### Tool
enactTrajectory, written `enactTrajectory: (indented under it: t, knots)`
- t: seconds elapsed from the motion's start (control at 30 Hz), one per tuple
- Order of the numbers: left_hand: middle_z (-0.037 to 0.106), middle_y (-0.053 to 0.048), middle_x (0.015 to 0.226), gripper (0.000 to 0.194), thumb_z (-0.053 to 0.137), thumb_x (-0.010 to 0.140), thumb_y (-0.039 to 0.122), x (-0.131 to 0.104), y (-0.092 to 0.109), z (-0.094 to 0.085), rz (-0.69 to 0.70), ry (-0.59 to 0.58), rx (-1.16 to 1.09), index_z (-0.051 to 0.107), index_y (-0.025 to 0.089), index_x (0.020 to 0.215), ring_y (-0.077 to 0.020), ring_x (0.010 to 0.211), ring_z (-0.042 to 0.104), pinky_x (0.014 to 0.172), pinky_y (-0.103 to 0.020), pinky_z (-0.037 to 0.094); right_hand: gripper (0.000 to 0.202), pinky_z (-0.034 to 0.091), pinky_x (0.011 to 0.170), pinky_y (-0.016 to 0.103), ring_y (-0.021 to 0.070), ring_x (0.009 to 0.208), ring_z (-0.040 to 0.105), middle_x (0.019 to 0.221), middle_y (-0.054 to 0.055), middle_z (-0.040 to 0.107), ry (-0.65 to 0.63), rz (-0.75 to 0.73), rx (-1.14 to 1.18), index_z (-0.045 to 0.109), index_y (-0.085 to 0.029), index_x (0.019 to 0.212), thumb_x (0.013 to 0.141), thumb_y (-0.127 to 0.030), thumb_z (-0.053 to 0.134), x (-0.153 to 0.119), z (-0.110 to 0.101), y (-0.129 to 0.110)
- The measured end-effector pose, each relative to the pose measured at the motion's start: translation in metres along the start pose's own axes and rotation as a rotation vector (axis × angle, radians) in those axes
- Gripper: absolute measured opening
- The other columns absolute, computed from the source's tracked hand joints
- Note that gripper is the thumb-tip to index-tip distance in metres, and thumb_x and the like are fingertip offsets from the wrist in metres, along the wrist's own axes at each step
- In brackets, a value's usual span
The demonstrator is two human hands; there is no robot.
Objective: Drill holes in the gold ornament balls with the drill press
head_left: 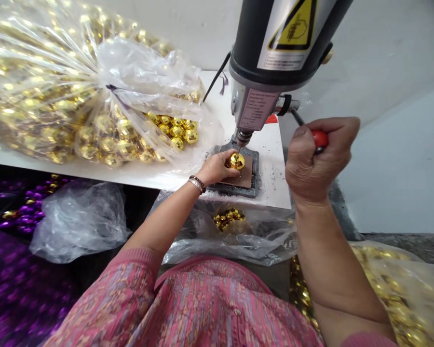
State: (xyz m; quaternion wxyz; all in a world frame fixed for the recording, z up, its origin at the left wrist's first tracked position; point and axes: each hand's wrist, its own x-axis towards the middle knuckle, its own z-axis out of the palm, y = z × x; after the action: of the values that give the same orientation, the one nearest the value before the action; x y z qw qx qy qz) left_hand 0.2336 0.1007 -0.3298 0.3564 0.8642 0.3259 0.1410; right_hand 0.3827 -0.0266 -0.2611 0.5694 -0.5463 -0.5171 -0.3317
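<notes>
While the left hand [214, 168] pinches a faceted gold ball [236, 162] between the thumb on its near side and the fingers on its far side, the right hand [316, 164], out at 3 o'clock from the ball, is curled in a fist around the red knob [319, 139] of the drill press lever. The ball sits on a brown board [244, 179], which lies on the grey base [252, 192] of the drill press [255, 108]. From 12 o'clock the drill bit [239, 150] meets the top of the ball — how deep it goes, I cannot tell. Dark crumbs are scattered over the base and the white table [271, 193] around it. Two bracelets [197, 183] circle the left wrist.

At 10 o'clock from the ball, a large clear bag [39, 101] full of gold balls lies on the table, gathered at its neck; just beside the left hand, loose gold balls [177, 129] show at an opening in the plastic. At 6 o'clock, below the table edge, more gold balls [229, 218] rest in clear plastic. A crumpled plastic bag [81, 221] is at 8 o'clock, with shiny purple balls [31, 207] next to it — and at 4 o'clock, beyond the right forearm, stands another bag of gold balls [401, 294].
</notes>
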Motion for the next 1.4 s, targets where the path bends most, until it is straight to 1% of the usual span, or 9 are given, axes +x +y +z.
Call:
enactTrajectory:
  t: [0.27,0.53,0.67,0.8,0.9,1.1,1.3,1.37,1.4]
  knots:
    - [0.077,-0.002,0.109,0.066,0.080,0.075,0.029,0.001,-0.003,0.003,-0.015,0.014,-0.020,0.065,0.026,0.140,-0.0243,0.104,0.071,0.096,-0.033,0.054,0.013,0.045,0.067,0.020,0.0042,0.069,0.057,0.078,-0.004,0.058,0.063,0.067,0.056,0.054,-0.019,0.093,0.097,-0.032,0.052,-0.013,0.007,0.002]
    - [0.076,-0.001,0.103,0.056,0.079,0.076,0.030,-0.002,-0.001,0.003,0.001,0.001,-0.042,0.068,0.026,0.131,-0.0235,0.095,0.070,0.085,-0.032,0.055,0.021,0.050,0.071,0.027,0.0088,0.072,0.059,0.079,-0.002,0.058,0.074,0.118,0.032,0.053,-0.021,0.093,0.098,-0.041,0.049,-0.037,0.013,0.008]
    - [0.076,-0.001,0.104,0.060,0.079,0.076,0.029,-0.002,-0.002,0.005,-0.014,0.009,-0.057,0.067,0.026,0.135,-0.0231,0.096,0.070,0.090,-0.033,0.055,0.026,0.043,0.065,0.024,0.0069,0.064,0.053,0.073,-0.003,0.053,0.007,0.121,0.070,0.052,-0.019,0.090,0.098,-0.044,0.049,-0.007,0.004,0.002]
    - [0.076,-0.003,0.112,0.067,0.079,0.075,0.026,-0.005,-0.003,0.008,-0.029,0.037,-0.085,0.064,0.023,0.141,-0.0238,0.104,0.070,0.097,-0.034,0.055,0.025,0.039,0.066,0.024,0.0050,0.063,0.046,0.072,-0.005,0.046,-0.091,0.241,0.074,0.046,-0.018,0.088,0.098,-0.041,0.048,0.044,0.000,-0.001]
    - [0.075,-0.003,0.119,0.067,0.077,0.075,0.021,-0.013,-0.003,0.009,0.014,0.052,-0.122,0.063,0.022,0.140,-0.0224,0.107,0.070,0.100,-0.033,0.054,0.022,0.033,0.066,0.022,0.0038,0.065,0.042,0.073,-0.005,0.042,-0.160,0.323,0.082,0.039,-0.019,0.083,0.097,-0.034,0.047,0.067,0.002,0.003]
    - [0.074,-0.005,0.126,0.065,0.076,0.077,0.019,-0.051,-0.002,0.004,0.078,0.058,-0.144,0.060,0.020,0.140,-0.0208,0.110,0.069,0.099,-0.031,0.053,0.021,0.033,0.066,0.022,0.0016,0.064,0.040,0.074,-0.006,0.041,-0.174,0.338,0.120,0.039,-0.019,0.085,0.099,-0.033,0.047,0.067,0.004,0.007]
    - [0.074,-0.010,0.133,0.071,0.088,0.072,0.030,-0.090,-0.015,-0.010,0.182,-0.288,-0.081,0.065,0.023,0.139,-0.0243,0.117,0.071,0.101,-0.033,0.055,0.018,0.038,0.069,0.024,0.0026,0.067,0.043,0.075,-0.006,0.044,-0.130,0.392,0.166,0.040,-0.018,0.082,0.095,-0.024,0.051,0.064,0.005,-0.001]
    - [0.075,-0.010,0.131,0.067,0.088,0.074,0.035,-0.093,-0.018,-0.019,0.176,-0.294,-0.063,0.068,0.023,0.137,-0.0243,0.115,0.072,0.099,-0.033,0.056,0.016,0.039,0.070,0.025,0.0027,0.068,0.044,0.074,-0.006,0.044,-0.106,0.410,0.179,0.040,-0.018,0.081,0.092,-0.019,0.052,0.064,0.005,-0.004]
    - [0.076,-0.010,0.128,0.062,0.086,0.078,0.037,-0.091,-0.020,-0.024,0.151,-0.242,-0.047,0.069,0.023,0.136,-0.0236,0.110,0.073,0.097,-0.033,0.057,0.016,0.038,0.069,0.025,0.0026,0.067,0.044,0.073,-0.006,0.044,-0.100,0.414,0.188,0.041,-0.018,0.081,0.092,-0.018,0.053,0.063,0.005,-0.006]
